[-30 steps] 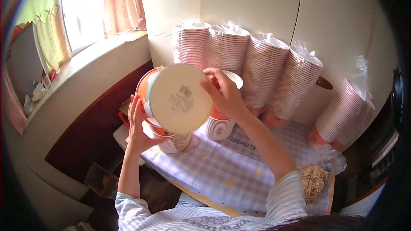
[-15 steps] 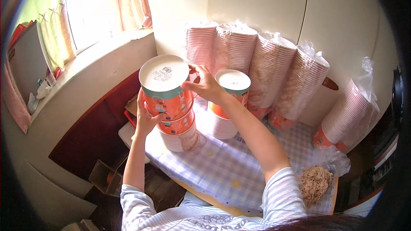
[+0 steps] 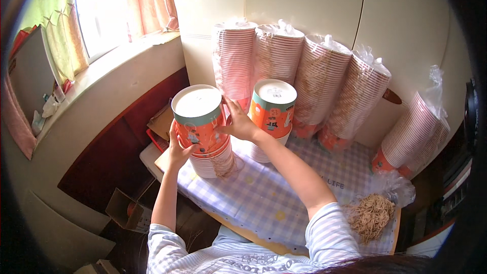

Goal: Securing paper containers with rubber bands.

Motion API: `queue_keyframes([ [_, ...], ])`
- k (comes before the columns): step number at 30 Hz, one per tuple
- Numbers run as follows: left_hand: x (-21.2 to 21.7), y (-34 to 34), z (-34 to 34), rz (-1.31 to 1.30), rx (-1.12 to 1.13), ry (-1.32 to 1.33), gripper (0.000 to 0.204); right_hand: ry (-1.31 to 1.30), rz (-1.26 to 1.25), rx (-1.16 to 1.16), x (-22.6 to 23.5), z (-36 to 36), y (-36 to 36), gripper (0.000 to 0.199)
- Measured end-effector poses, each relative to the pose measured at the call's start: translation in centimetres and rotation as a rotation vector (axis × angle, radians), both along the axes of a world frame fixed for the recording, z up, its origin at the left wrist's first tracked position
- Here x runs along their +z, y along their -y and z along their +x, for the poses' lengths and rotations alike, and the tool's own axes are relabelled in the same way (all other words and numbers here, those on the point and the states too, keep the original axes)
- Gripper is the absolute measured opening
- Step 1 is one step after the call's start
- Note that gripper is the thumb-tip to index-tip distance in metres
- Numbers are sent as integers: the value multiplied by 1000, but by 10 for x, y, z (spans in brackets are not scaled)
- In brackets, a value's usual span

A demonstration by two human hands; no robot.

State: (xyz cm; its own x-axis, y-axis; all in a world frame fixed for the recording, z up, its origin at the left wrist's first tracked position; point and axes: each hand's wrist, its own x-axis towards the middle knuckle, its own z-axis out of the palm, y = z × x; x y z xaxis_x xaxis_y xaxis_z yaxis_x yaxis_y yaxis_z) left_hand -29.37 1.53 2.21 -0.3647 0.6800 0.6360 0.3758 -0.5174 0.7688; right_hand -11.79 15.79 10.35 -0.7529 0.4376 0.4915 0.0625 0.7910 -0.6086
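An upside-down orange paper bucket [image 3: 198, 134] with a teal band and a white base is between my two hands. My left hand [image 3: 181, 153] is wrapped round its lower left side. My right hand [image 3: 239, 122] grips its upper right side, thumb on the teal band. Right below it is a stack of nested paper buckets [image 3: 205, 167], their white rims showing, with tan twine [image 3: 223, 163] hanging at the side. To the right stands a second upside-down stack, topped by an orange bucket [image 3: 272, 116], and neither hand touches it.
Several tall bagged stacks of paper buckets [image 3: 322, 78] line the wall, with more bagged stacks [image 3: 410, 127] at the right. A heap of tan twine [image 3: 373, 218] lies by a plastic bag [image 3: 397, 189] on the checked tablecloth [image 3: 253, 198]. An open cardboard box [image 3: 134, 215] is below left.
Both hands have lowered the held bucket onto the left stack, covering most of the orange bucket beneath. The right stack now shows more of its orange top bucket.
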Motion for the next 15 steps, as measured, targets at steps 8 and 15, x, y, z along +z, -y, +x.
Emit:
queue_keyframes([
  [8,-8,-2,-1,-24,35,-24,102,0,-25,1,-13,-1,-2,100],
  [15,-3,-3,8,24,-17,86,101,18,-220,70,-30,8,-2,90],
])
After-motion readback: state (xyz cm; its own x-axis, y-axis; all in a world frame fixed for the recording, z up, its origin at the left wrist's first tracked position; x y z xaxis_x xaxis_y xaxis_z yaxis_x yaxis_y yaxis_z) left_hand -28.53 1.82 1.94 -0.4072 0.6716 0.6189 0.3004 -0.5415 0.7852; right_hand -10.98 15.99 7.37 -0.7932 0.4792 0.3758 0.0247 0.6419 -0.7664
